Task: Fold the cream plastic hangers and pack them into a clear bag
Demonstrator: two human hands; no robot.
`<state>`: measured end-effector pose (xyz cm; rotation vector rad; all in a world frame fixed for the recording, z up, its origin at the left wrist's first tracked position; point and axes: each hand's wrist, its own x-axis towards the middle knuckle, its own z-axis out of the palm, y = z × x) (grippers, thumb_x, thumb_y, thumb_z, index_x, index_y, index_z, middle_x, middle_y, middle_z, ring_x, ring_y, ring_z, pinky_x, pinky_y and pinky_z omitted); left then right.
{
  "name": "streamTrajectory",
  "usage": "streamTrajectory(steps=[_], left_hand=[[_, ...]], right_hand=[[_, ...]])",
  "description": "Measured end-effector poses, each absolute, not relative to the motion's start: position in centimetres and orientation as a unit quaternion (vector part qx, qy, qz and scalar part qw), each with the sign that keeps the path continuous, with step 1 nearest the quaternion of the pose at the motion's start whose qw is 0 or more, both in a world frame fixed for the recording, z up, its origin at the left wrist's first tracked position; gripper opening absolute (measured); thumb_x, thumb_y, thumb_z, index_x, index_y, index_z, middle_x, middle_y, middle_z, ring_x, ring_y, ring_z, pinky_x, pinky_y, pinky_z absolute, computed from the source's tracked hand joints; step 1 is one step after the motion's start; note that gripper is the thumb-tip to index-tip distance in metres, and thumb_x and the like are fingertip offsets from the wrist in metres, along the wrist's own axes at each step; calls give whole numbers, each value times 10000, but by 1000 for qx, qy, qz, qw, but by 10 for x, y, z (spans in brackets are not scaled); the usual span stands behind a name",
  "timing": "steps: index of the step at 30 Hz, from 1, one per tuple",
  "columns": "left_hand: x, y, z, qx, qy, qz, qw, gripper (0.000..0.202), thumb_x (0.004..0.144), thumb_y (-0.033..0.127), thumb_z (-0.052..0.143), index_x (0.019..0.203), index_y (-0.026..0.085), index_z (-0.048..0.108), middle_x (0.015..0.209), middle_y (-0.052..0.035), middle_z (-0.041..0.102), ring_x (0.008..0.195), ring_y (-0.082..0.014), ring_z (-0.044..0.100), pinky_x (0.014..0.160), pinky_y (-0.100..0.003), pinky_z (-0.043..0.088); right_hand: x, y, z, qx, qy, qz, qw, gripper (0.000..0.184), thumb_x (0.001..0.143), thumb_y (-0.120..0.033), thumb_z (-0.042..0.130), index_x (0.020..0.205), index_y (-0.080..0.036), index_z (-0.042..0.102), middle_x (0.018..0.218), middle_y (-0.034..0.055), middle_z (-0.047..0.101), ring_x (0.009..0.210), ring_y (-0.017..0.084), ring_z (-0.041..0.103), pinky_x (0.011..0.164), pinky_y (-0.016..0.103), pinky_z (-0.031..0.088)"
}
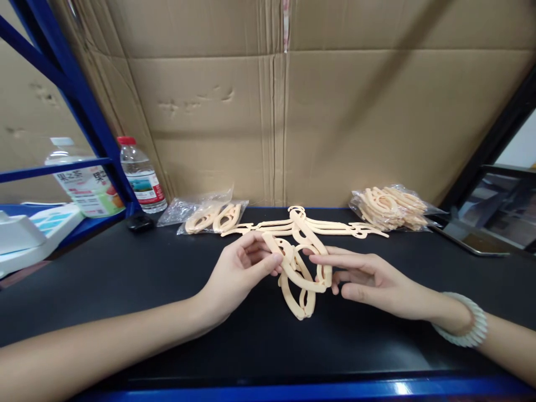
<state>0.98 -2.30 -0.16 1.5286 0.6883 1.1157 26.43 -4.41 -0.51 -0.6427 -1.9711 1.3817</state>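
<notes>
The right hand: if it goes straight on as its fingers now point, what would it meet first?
Most likely the beige folding hanger held by the left hand; the right hand seems to touch it, though depth is unclear.

Location type: a workstation, apparently in a workshop. Indicators: a black-topped table with a blue front edge; a blue frame at left; creased cardboard panels upright behind; clear plastic bags of similar cream-coloured parts along the rear.

Beige hanger, black tabletop
</notes>
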Motion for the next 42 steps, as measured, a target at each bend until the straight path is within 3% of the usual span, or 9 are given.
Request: streamTrajectory(steps=[4,8,13,17,22,28,33,37,42], left_hand=[[10,-26,-1,649,310,463,517,144,806,229,711,842,139,604,805,-28,656,755,-129,606,690,-216,499],[10,-26,0,664,305,464,500,129,812,239,699,826,140,619,856,-47,667,815,-160,617,741,-252,501],[9,-26,2,677,297,458,494,125,811,243,696,840,145,625,848,-42,640,880,-203,622,838,-333,506],[12,-27,-1,666,287,450,521,122,834,230,666,912,158,605,964,-59,651,944,-207,620,893,-357,501],[15,-26,-4,627,289,458,560,192,831,247,675,954,180,544,1025,-51,628,862,-176,637,811,-344,547],[14,-26,0,641,293,430,564,211,837,264,667,988,138,591,1016,-97,663,923,-204,628,844,-341,524],[15,-28,3,644,308,433,550,190,830,275,668,948,138,610,957,-80,668,888,-198,624,766,-294,515],[13,-25,2,644,319,441,538,165,835,285,662,894,142,605,906,-60,657,856,-179,611,718,-263,503],[11,-23,0,650,324,446,523,200,844,288,657,973,135,642,990,-80,683,848,-166,628,733,-250,504]], right_hand=[[265,-46,-4,-269,-754,505,324,470,900,-276,616,1356,-284,501,1438,88,431,1235,244,497,962,360,487],[265,-47,-3,-298,-773,449,334,501,879,-305,645,1358,-292,496,1463,78,405,1345,272,366,1059,430,399],[264,-50,2,-302,-818,383,305,530,872,-335,651,1372,-312,476,1473,65,392,1366,287,328,1103,483,321],[262,-53,6,-268,-850,355,284,554,866,-324,662,1380,-343,456,1470,43,401,1379,265,308,1137,466,245],[263,-51,4,-258,-855,355,277,568,867,-308,665,1385,-365,441,1453,32,427,1385,237,300,1146,439,222],[265,-49,1,-252,-859,354,272,550,863,-339,664,1375,-343,464,1460,48,417,1363,250,342,1133,440,252],[264,-51,-1,-258,-860,344,275,526,865,-346,659,1360,-347,484,1473,39,396,1358,258,351,1129,458,256],[263,-52,2,-262,-860,341,275,558,872,-353,648,1389,-358,440,1500,23,349,1392,265,279,1145,479,202],[264,-51,3,-260,-857,346,279,520,890,-366,621,1383,-336,457,1512,24,325,1406,265,243,1152,486,169]])
